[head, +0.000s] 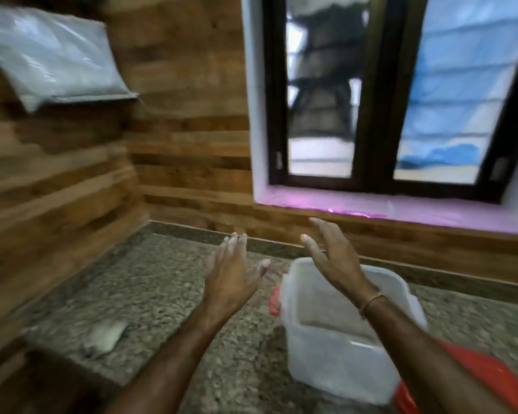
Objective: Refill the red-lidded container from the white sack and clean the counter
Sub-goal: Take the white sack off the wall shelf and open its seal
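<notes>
A translucent plastic container (335,345) stands open on the speckled stone counter (150,294), with a pale layer of contents low inside. Its red lid (479,375) lies at the lower right, partly behind my right forearm. My left hand (231,276) is raised above the counter, left of the container, fingers straight and apart, holding nothing. My right hand (332,255) hovers over the container's far rim, open and empty, its fingertips dusted white. A white sack (51,55) rests on a shelf at the upper left.
A small whitish cloth or spill patch (105,339) lies on the counter near its left front edge. A small red piece (275,300) sits beside the container's left wall. Wood-panelled walls meet in the corner; a window with a pink sill (401,207) is behind.
</notes>
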Available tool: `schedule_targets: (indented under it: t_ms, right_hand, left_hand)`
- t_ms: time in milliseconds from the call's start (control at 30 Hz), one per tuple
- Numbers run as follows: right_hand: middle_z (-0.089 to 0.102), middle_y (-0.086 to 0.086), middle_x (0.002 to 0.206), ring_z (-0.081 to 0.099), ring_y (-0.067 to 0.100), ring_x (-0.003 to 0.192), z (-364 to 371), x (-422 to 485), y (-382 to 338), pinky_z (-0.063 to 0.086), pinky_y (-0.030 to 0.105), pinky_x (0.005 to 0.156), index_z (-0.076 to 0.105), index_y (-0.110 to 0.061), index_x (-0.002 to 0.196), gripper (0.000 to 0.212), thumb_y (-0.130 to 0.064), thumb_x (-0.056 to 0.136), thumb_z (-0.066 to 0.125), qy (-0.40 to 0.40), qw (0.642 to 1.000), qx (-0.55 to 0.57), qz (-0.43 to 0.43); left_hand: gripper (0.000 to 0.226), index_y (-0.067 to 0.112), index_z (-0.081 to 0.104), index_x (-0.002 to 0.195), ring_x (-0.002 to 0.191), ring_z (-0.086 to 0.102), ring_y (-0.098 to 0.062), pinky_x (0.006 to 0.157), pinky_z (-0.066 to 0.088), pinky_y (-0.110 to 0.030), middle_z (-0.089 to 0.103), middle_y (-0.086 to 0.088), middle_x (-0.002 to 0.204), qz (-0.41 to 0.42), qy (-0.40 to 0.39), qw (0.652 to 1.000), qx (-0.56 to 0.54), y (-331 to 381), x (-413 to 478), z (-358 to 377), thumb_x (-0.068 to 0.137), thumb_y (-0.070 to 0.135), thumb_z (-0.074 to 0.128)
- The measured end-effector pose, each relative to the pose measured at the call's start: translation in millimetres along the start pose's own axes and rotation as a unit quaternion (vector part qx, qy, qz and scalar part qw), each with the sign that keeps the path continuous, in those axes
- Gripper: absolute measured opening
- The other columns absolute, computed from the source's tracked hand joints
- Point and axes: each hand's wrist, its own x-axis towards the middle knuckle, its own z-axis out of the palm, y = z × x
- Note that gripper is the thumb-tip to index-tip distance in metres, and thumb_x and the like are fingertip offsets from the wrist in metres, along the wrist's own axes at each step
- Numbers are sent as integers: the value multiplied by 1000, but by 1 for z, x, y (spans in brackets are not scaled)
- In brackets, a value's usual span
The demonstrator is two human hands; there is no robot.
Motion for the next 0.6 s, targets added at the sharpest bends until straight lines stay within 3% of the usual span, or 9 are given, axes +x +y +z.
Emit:
schedule_targets:
  t_ms: [200,333,467,600]
  right_hand:
    - [56,7,144,53,23,134,70,71,-95,45,41,110,50,-18,148,56,-48,101,54,-61,995,-14,-76]
    - [53,1,146,53,19,132,104,132,-140,43,31,103,46,-23,150,56,-51,102,50,-75,990,-10,-121]
    - [47,-3,153,53,14,133,129,199,-183,48,42,107,39,-29,154,58,-55,103,46,-106,981,7,-164]
    - [46,-2,153,52,15,132,153,264,-232,48,40,108,37,-28,155,58,-51,103,47,-135,968,14,-209]
  left_hand:
    - [79,17,28,159,155,21,-22,125,17,-46,29,-6,166,-47,48,997,24,-99,36,-85,98,64,44]
    - [77,18,34,157,149,32,-22,120,29,-46,38,-4,162,-59,93,992,55,-147,76,-139,97,64,47]
    - [76,23,33,157,147,34,-21,117,31,-46,38,-1,161,-83,124,985,86,-185,112,-195,96,65,48]
    - [73,24,32,156,148,35,-23,117,32,-46,36,-2,162,-101,154,975,121,-220,145,-248,97,65,46]
